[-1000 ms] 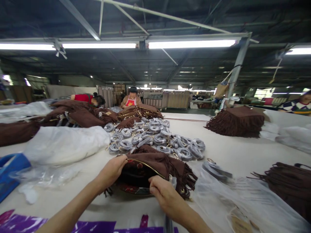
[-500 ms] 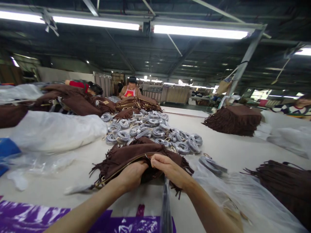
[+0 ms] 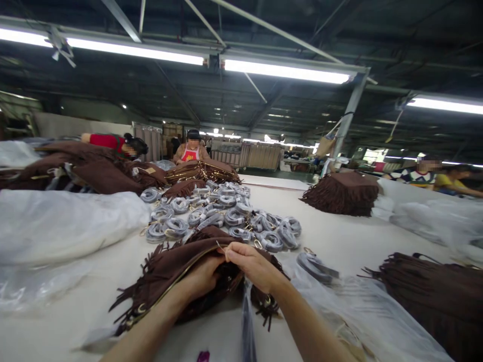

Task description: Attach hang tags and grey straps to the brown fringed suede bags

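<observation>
A brown fringed suede bag (image 3: 169, 269) lies on the pale table (image 3: 339, 236) right in front of me, its gold zipper edge running diagonally. My left hand (image 3: 202, 276) grips the bag's upper edge near the zipper. My right hand (image 3: 251, 265) is closed in a pinch at the zipper's end, on the pull. Just behind the bag sits a heap of several grey coiled straps (image 3: 222, 213).
White plastic bags (image 3: 64, 223) lie at the left, clear plastic (image 3: 350, 306) at the right. More brown fringed bags (image 3: 433, 291) are at the right, a stack (image 3: 341, 193) further back, piles (image 3: 94, 168) at the far left. Other people (image 3: 190, 148) work at the table's far sides.
The bag was open with both hands at its mouth; now it is closed flat, my hands have come together at the zipper end, and the view has shifted slightly.
</observation>
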Demonstrator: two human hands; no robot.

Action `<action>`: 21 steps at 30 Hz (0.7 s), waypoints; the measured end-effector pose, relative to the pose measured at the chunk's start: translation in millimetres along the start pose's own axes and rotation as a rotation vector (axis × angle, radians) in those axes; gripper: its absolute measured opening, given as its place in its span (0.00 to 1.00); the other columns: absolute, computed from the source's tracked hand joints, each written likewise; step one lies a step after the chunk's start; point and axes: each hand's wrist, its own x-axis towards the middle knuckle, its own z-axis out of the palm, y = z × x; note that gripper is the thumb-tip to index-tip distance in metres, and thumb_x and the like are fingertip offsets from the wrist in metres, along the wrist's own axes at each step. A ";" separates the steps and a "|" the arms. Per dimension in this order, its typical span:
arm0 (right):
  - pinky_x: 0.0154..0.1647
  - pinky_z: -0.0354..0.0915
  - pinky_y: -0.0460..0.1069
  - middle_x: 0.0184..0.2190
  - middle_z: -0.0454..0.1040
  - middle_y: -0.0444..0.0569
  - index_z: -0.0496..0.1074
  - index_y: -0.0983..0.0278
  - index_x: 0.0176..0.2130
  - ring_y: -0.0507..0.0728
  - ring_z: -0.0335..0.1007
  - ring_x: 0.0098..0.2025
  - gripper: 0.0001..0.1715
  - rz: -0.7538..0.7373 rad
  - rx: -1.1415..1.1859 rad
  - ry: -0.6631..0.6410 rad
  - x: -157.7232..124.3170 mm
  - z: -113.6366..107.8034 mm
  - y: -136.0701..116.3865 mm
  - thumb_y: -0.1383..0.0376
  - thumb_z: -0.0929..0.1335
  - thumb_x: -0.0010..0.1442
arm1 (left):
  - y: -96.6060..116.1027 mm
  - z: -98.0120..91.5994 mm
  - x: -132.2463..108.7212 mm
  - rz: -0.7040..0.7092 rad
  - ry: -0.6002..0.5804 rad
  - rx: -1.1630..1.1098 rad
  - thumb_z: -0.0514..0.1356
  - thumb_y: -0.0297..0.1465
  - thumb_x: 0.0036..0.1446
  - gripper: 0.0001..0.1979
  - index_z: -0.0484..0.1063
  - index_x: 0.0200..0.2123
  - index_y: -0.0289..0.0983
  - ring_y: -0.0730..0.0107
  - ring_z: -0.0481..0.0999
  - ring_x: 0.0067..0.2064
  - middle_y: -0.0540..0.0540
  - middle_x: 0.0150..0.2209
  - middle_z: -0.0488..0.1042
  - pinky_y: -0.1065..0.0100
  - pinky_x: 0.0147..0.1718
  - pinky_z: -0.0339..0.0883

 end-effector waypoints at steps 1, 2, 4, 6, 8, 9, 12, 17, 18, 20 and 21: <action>0.31 0.49 0.46 0.25 0.56 0.39 0.62 0.63 0.28 0.50 0.49 0.28 0.16 0.007 0.000 0.011 -0.5 -0.1 1.3 0.55 0.64 0.61 | -1.5 0.6 -0.4 -0.006 -0.010 -0.012 0.52 0.19 0.49 0.31 0.68 0.57 0.40 0.55 0.63 0.63 0.44 0.59 0.70 0.50 0.65 0.52; 0.31 0.49 0.46 0.25 0.55 0.39 0.62 0.63 0.28 0.50 0.49 0.28 0.15 0.013 0.003 0.023 -0.6 -0.4 2.9 0.55 0.64 0.60 | -2.7 1.0 -0.7 -0.007 -0.017 -0.014 0.52 0.19 0.49 0.31 0.68 0.57 0.40 0.55 0.63 0.63 0.44 0.60 0.69 0.50 0.65 0.51; 0.29 0.49 0.46 0.24 0.54 0.39 0.63 0.64 0.28 0.50 0.48 0.27 0.15 0.014 0.032 0.053 0.7 -1.3 6.9 0.56 0.64 0.60 | -4.4 1.7 -0.7 -0.020 -0.022 0.007 0.52 0.19 0.49 0.31 0.67 0.58 0.38 0.55 0.60 0.65 0.42 0.61 0.67 0.50 0.66 0.49; 0.28 0.48 0.45 0.24 0.55 0.39 0.63 0.64 0.28 0.50 0.48 0.27 0.14 0.000 0.068 0.077 3.5 -2.7 11.9 0.57 0.64 0.59 | -5.0 2.8 -0.1 -0.040 -0.026 0.035 0.53 0.19 0.48 0.31 0.66 0.58 0.36 0.54 0.58 0.65 0.39 0.62 0.65 0.50 0.66 0.48; 0.28 0.49 0.45 0.24 0.56 0.39 0.63 0.64 0.28 0.50 0.49 0.27 0.12 -0.021 0.072 0.096 6.1 -4.5 16.9 0.59 0.64 0.59 | -5.0 5.0 0.9 -0.070 -0.038 0.036 0.53 0.19 0.48 0.29 0.68 0.55 0.36 0.53 0.60 0.64 0.39 0.60 0.67 0.49 0.65 0.49; 0.28 0.49 0.45 0.24 0.56 0.39 0.64 0.64 0.27 0.50 0.50 0.27 0.12 -0.028 0.054 0.104 6.6 -5.6 19.3 0.60 0.64 0.59 | -4.9 6.7 1.3 -0.092 -0.037 0.026 0.53 0.20 0.48 0.27 0.69 0.54 0.36 0.52 0.62 0.63 0.39 0.59 0.69 0.50 0.65 0.51; 0.28 0.51 0.44 0.22 0.58 0.39 0.64 0.64 0.25 0.50 0.53 0.27 0.09 -0.034 -0.095 0.118 3.9 -9.2 25.2 0.66 0.62 0.57 | -5.0 13.0 2.0 -0.180 0.011 0.000 0.54 0.24 0.51 0.22 0.71 0.51 0.37 0.53 0.66 0.60 0.41 0.57 0.71 0.50 0.64 0.53; 0.25 0.48 0.45 0.19 0.60 0.39 0.62 0.64 0.20 0.49 0.54 0.24 0.09 -0.015 -0.541 0.111 -7.4 -12.4 29.8 0.74 0.62 0.49 | -7.0 18.0 3.3 -0.292 0.053 -0.033 0.48 0.30 0.61 0.17 0.73 0.49 0.39 0.56 0.69 0.57 0.42 0.53 0.75 0.51 0.62 0.56; 0.25 0.47 0.45 0.19 0.60 0.39 0.62 0.65 0.19 0.49 0.54 0.24 0.10 -0.014 -0.606 0.112 -9.0 -12.1 29.5 0.75 0.62 0.48 | -7.6 18.0 3.9 -0.293 0.043 -0.052 0.47 0.30 0.62 0.18 0.73 0.48 0.39 0.56 0.70 0.57 0.42 0.53 0.75 0.52 0.62 0.57; 0.25 0.47 0.46 0.18 0.63 0.40 0.63 0.65 0.19 0.49 0.55 0.24 0.10 -0.014 -0.699 0.120 -11.1 -11.0 28.7 0.76 0.63 0.47 | -9.3 18.4 5.1 -0.287 0.035 -0.072 0.46 0.31 0.63 0.19 0.73 0.49 0.39 0.57 0.69 0.58 0.43 0.54 0.74 0.52 0.63 0.55; 0.25 0.47 0.46 0.19 0.64 0.41 0.64 0.65 0.19 0.49 0.56 0.24 0.10 -0.013 -0.732 0.126 -11.6 -10.3 28.5 0.76 0.63 0.48 | -10.6 19.0 5.6 -0.283 0.042 -0.069 0.46 0.31 0.63 0.19 0.72 0.50 0.39 0.56 0.68 0.59 0.43 0.54 0.74 0.51 0.64 0.53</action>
